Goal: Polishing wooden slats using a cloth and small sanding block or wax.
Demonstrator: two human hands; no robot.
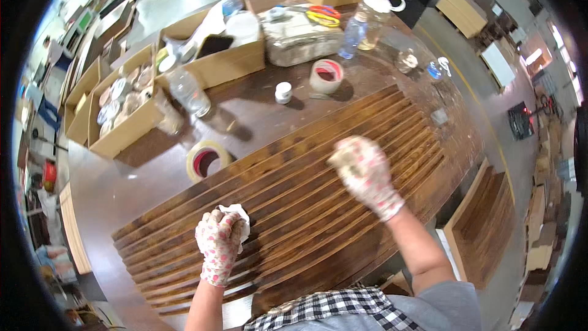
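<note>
We find a long, dark brown wooden panel with parallel grooves (pixel 288 199) lying flat on a brown, worn-looking tabletop (pixel 257 95), set diagonally with its far end toward the upper right. Both hands are in white gloves with a pink-red pattern.

We record the left hand (pixel 218 242) over the left part of the panel, its fingers curled closely around a crumpled white wad of cloth or paper (pixel 244 217), which shows beyond the fingers on the right. The right hand (pixel 365 175) is over the right part of the panel, fingers bent downward. We cannot tell whether it grips anything (it is blurred, and a tan patch at the fingertips could be glove or material).

Just beyond the panel's far edge we note a yellowish tape roll with a red core (pixel 223 151) on the left. Further right are a small white lidded tub (pixel 283 93) and a clear tape roll with a reddish core (pixel 324 86). Behind these we list an open brown cardboard box of mixed items (pixel 233 67) and a grey plastic-wrapped bundle (pixel 294 50), with yellow- and red-handled tools (pixel 324 18) on top.
</note>
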